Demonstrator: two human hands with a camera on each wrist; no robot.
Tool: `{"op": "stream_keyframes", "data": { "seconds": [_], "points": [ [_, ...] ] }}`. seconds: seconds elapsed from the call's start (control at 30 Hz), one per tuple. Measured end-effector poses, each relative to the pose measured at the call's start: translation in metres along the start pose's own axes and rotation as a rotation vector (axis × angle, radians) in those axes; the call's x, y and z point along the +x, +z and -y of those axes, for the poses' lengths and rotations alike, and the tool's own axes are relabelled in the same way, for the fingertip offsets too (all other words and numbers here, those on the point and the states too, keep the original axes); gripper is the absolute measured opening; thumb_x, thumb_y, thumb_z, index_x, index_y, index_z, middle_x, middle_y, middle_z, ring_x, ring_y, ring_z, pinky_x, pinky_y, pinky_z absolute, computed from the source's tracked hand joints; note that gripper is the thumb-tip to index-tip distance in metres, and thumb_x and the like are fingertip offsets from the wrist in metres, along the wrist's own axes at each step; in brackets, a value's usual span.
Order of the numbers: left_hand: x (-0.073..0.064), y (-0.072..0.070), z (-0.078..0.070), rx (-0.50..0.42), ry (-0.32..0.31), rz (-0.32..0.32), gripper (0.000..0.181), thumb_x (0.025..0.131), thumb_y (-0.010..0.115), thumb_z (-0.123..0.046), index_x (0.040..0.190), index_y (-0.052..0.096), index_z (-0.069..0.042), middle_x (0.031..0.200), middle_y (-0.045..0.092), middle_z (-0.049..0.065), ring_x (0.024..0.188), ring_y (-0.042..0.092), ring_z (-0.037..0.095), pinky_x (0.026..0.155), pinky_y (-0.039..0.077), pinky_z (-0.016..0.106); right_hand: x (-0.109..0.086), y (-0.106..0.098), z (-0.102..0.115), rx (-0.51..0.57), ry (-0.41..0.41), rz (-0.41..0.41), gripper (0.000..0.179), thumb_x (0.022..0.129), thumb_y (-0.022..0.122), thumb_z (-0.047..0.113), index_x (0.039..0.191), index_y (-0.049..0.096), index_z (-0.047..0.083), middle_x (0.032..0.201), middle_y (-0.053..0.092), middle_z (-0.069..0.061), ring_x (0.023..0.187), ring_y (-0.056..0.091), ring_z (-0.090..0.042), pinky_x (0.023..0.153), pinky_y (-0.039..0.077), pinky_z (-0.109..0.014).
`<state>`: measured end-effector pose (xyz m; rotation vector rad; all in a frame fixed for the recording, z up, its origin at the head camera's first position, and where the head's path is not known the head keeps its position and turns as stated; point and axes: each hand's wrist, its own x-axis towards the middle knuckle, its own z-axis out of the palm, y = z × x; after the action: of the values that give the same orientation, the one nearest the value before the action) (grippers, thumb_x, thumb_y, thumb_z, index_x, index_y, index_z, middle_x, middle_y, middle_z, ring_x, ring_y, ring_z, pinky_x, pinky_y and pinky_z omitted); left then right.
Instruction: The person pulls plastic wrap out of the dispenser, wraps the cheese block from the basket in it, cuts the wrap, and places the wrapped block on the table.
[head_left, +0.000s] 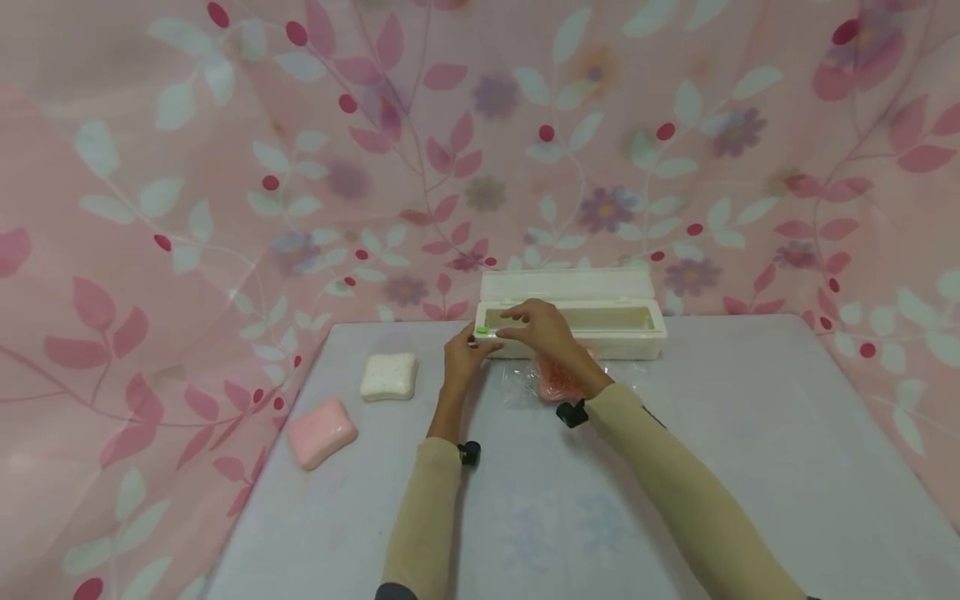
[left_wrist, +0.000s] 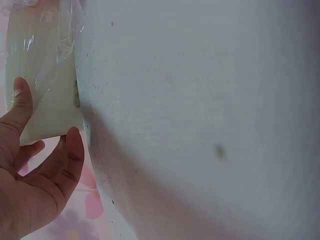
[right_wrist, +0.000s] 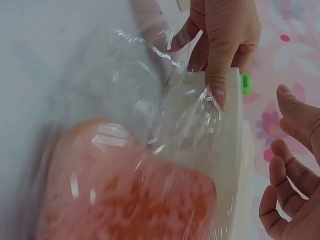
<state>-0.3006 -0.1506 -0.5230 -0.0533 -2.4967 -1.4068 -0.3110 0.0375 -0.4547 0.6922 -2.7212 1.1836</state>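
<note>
A long white box (head_left: 633, 345) stands at the table's back edge with its hinged lid (head_left: 566, 285) raised. My left hand (head_left: 461, 358) grips its left end, thumb on the front face and fingers round the end. Clear plastic film (right_wrist: 120, 75) hangs down the front, partly under that thumb, and spreads over a pinkish-red, flecked block (right_wrist: 135, 195). Near the left corner sits a small green tab (right_wrist: 245, 84). My right hand (head_left: 547, 329) hovers above the box close to the tab, its fingers loosely bent and holding nothing.
To the left lie a white cushion-shaped block (head_left: 388, 377) and a pink one (head_left: 322, 433), both on the pale table (head_left: 525, 492). A pink floral curtain (head_left: 480, 167) rises right behind the box and along both sides.
</note>
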Motion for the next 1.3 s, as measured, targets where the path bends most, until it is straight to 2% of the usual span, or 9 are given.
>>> {"op": "stream_keyframes", "data": {
  "seconds": [0.13,0.33,0.63,0.73,0.83,0.93,1.07,1.2,1.3],
  "points": [
    [-0.001,0.0,0.001,0.015,0.006,-0.007,0.055,0.078,0.086,-0.024,0.128,0.067,-0.014,0.107,0.072,0.011,0.09,0.069,0.025,0.061,0.055,0.032,0.018,0.016,0.001,0.043,0.05,0.036,0.042,0.081,0.082,0.037,0.116,0.074,0.016,0.108,0.068,-0.008,0.095,0.059,-0.023,0.075,0.049,-0.038],
    [-0.001,0.0,0.004,-0.006,-0.015,0.002,0.056,0.078,0.084,-0.032,0.131,0.066,-0.022,0.119,0.069,0.003,0.098,0.066,0.022,0.072,0.055,0.035,0.029,0.031,0.005,0.142,0.089,0.052,0.033,0.081,0.082,0.027,0.109,0.076,0.01,0.111,0.07,-0.009,0.092,0.063,-0.023,0.069,0.05,-0.035],
    [-0.001,0.0,0.002,-0.006,-0.034,0.004,0.066,0.077,0.086,-0.031,0.136,0.061,-0.015,0.124,0.066,0.012,0.093,0.07,0.025,0.076,0.056,0.038,0.036,0.038,0.009,0.203,0.145,0.057,0.018,0.081,0.083,0.022,0.092,0.08,0.008,0.113,0.071,-0.005,0.096,0.064,-0.022,0.076,0.05,-0.036],
    [0.0,0.0,0.002,0.026,-0.028,0.001,0.062,0.078,0.085,-0.031,0.134,0.063,-0.016,0.119,0.068,0.01,0.091,0.07,0.023,0.074,0.055,0.036,0.036,0.035,0.007,0.193,0.14,0.061,0.018,0.081,0.083,0.022,0.092,0.08,0.008,0.105,0.073,-0.006,0.092,0.064,-0.022,0.075,0.05,-0.036],
    [0.002,0.001,0.003,0.063,-0.023,-0.005,0.058,0.077,0.085,-0.032,0.13,0.066,-0.016,0.104,0.072,0.01,0.083,0.067,0.02,0.068,0.053,0.032,0.035,0.028,0.0,0.154,0.132,0.063,0.019,0.08,0.084,0.024,0.092,0.08,0.009,0.098,0.074,-0.004,0.087,0.064,-0.022,0.072,0.05,-0.036],
    [0.003,0.001,0.002,0.097,-0.025,-0.009,0.058,0.076,0.086,-0.032,0.128,0.067,-0.016,0.091,0.073,0.009,0.075,0.063,0.017,0.064,0.049,0.029,0.029,0.015,-0.013,0.093,0.123,0.068,0.019,0.079,0.084,0.025,0.091,0.08,0.011,0.094,0.074,-0.002,0.085,0.064,-0.02,0.071,0.049,-0.035],
    [0.003,0.001,0.002,0.083,-0.043,-0.02,0.061,0.074,0.087,-0.032,0.129,0.067,-0.014,0.092,0.073,0.008,0.078,0.063,0.016,0.067,0.049,0.029,0.009,-0.019,-0.038,0.018,0.11,0.07,0.017,0.08,0.084,0.026,0.089,0.08,0.012,0.095,0.073,-0.003,0.087,0.062,-0.021,0.073,0.049,-0.037],
    [0.001,0.001,0.004,0.055,-0.065,-0.03,0.064,0.073,0.088,-0.032,0.13,0.066,-0.014,0.094,0.072,0.008,0.079,0.062,0.017,0.069,0.049,0.029,-0.031,-0.074,-0.078,-0.103,0.028,0.049,0.019,0.082,0.081,0.027,0.092,0.079,0.01,0.099,0.072,-0.008,0.09,0.063,-0.029,0.075,0.049,-0.042],
    [0.001,0.001,0.006,0.058,-0.065,-0.019,0.063,0.074,0.087,-0.033,0.13,0.066,-0.014,0.092,0.072,0.007,0.078,0.06,0.016,0.068,0.047,0.028,-0.07,-0.12,-0.112,-0.218,0.026,-0.045,0.018,0.08,0.082,0.023,0.09,0.079,0.008,0.095,0.072,-0.012,0.089,0.063,-0.033,0.07,0.047,-0.042]
  ]
}}
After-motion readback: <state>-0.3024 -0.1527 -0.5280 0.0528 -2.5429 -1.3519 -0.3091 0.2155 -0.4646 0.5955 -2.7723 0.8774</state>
